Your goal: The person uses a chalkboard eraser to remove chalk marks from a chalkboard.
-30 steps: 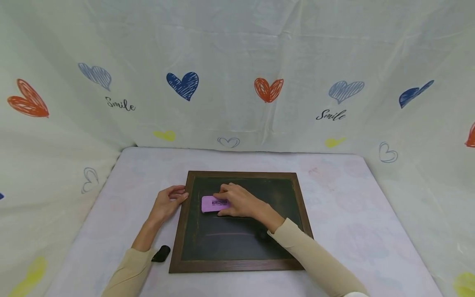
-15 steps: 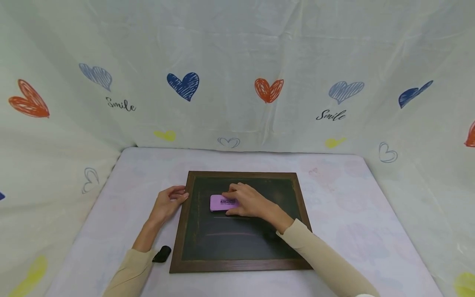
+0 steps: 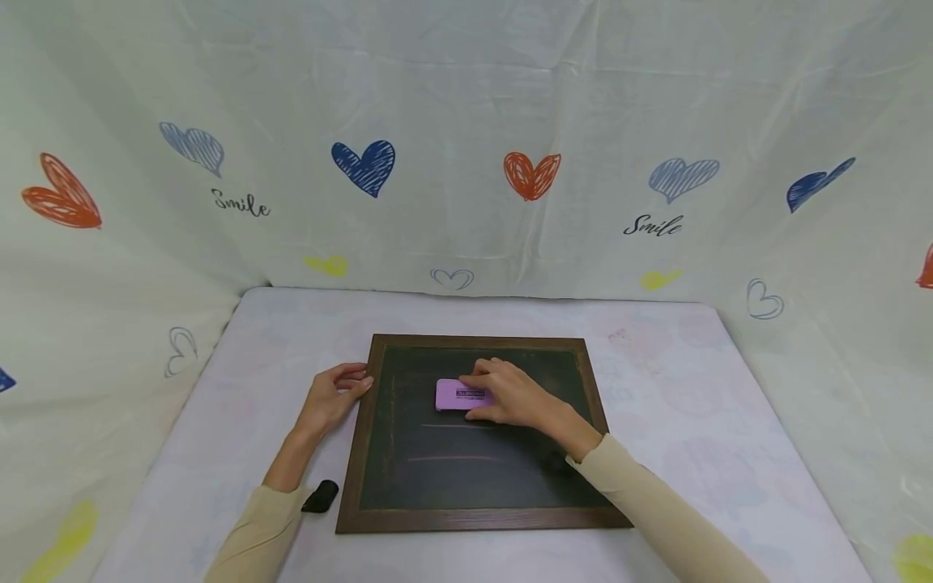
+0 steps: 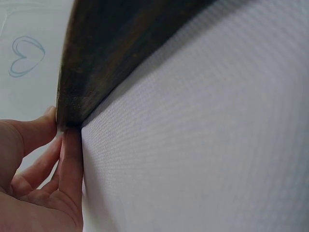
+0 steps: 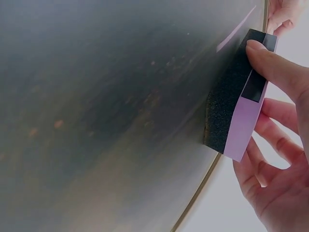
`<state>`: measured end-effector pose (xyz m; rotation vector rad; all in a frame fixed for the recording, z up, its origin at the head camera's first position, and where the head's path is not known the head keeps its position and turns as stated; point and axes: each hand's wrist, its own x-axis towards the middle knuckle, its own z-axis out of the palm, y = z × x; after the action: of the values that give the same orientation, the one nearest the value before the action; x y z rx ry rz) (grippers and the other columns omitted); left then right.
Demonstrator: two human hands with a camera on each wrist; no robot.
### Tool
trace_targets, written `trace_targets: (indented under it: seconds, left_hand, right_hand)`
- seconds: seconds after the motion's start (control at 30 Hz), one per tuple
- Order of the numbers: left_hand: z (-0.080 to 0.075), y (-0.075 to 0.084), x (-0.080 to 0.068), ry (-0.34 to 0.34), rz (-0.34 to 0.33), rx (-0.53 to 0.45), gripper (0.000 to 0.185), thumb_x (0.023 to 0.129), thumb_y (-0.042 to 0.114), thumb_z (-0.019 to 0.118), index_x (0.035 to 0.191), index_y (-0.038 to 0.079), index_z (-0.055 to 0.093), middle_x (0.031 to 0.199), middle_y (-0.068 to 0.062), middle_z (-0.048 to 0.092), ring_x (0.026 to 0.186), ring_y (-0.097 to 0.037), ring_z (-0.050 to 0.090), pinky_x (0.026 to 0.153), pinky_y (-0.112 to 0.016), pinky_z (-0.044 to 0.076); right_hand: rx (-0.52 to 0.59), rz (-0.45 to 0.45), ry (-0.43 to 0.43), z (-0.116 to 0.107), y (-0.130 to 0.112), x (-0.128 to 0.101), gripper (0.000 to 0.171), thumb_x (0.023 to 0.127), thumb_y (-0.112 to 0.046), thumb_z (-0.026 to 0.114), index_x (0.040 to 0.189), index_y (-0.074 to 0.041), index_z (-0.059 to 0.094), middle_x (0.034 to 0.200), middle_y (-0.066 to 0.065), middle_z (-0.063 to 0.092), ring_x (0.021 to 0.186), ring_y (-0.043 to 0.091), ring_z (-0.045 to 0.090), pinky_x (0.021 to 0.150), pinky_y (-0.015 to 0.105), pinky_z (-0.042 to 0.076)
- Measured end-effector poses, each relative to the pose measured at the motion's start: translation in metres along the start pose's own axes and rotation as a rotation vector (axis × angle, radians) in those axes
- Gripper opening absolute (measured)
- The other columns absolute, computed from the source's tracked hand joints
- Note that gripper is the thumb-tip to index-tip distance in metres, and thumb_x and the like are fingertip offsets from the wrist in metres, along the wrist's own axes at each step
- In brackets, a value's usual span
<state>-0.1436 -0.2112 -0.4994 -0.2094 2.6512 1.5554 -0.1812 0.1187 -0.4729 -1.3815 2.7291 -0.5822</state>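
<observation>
Lilac-backed eraser [image 3: 448,394] is being pinched by its long sides in the right hand [image 3: 516,395], upper-middle on the chalkboard [image 3: 437,486]; the left hand [image 3: 330,400] is pinching the wooden frame [image 3: 360,453]. Probably light, the eraser is likely favouring this side grip, its dark pad [image 5: 224,104] presumably yielding softly.

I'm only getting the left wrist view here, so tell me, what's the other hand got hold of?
Observer: The right hand holds a purple eraser.
Operator: I can't see the face of the board from here. Any marks on it?
Observer: Yes, the head view shows two thin lines on it, below the eraser in that picture.
</observation>
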Motion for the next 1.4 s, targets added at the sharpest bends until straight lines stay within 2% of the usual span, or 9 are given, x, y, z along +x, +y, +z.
trace_targets:
  seconds: [0.13, 0.4, 0.63, 1.1, 1.4]
  left_hand:
    - [0.000, 0.000, 0.000, -0.001, -0.002, -0.007, 0.043, 0.099, 0.015, 0.071, 0.133, -0.009, 0.061, 0.121, -0.027, 0.067, 0.106, -0.036, 0.065, 0.080, -0.022, 0.046]
    - [0.001, 0.001, 0.000, -0.001, 0.000, 0.014, 0.042, 0.099, 0.015, 0.070, 0.134, -0.007, 0.061, 0.121, -0.025, 0.068, 0.107, -0.035, 0.064, 0.085, -0.030, 0.047]
    - [0.001, 0.001, -0.001, -0.001, -0.009, 0.018, 0.043, 0.100, 0.016, 0.069, 0.135, -0.007, 0.060, 0.123, -0.026, 0.067, 0.109, -0.037, 0.063, 0.088, -0.035, 0.048]
    - [0.001, 0.004, -0.003, 0.007, -0.003, 0.008, 0.043, 0.099, 0.015, 0.070, 0.133, -0.008, 0.061, 0.122, -0.027, 0.067, 0.108, -0.037, 0.064, 0.087, -0.034, 0.048]
    - [0.001, 0.002, -0.001, 0.013, 0.000, 0.002, 0.042, 0.099, 0.013, 0.070, 0.133, -0.009, 0.061, 0.121, -0.027, 0.067, 0.107, -0.037, 0.064, 0.083, -0.028, 0.047]
  right_hand:
    - [-0.001, 0.024, 0.003, -0.002, 0.004, -0.007, 0.058, 0.084, -0.038, 0.086, 0.129, -0.005, 0.072, 0.101, 0.003, 0.063, 0.082, 0.014, 0.050, 0.072, 0.027, 0.041]
    - [-0.008, 0.012, 0.038, -0.005, 0.012, -0.021, 0.057, 0.083, -0.035, 0.088, 0.127, -0.002, 0.072, 0.099, 0.003, 0.062, 0.080, 0.013, 0.050, 0.071, 0.027, 0.042]
    - [-0.018, 0.085, 0.030, -0.010, 0.016, -0.034, 0.059, 0.082, -0.038, 0.087, 0.129, -0.005, 0.072, 0.102, 0.003, 0.064, 0.083, 0.014, 0.051, 0.072, 0.028, 0.043]
    - [-0.026, 0.126, 0.080, -0.014, 0.025, -0.056, 0.059, 0.082, -0.035, 0.088, 0.127, -0.002, 0.072, 0.100, 0.004, 0.062, 0.081, 0.014, 0.049, 0.070, 0.028, 0.041]
    - [-0.007, 0.160, 0.109, -0.016, 0.028, -0.065, 0.060, 0.080, -0.035, 0.089, 0.128, -0.002, 0.072, 0.102, 0.005, 0.065, 0.082, 0.014, 0.051, 0.071, 0.029, 0.044]
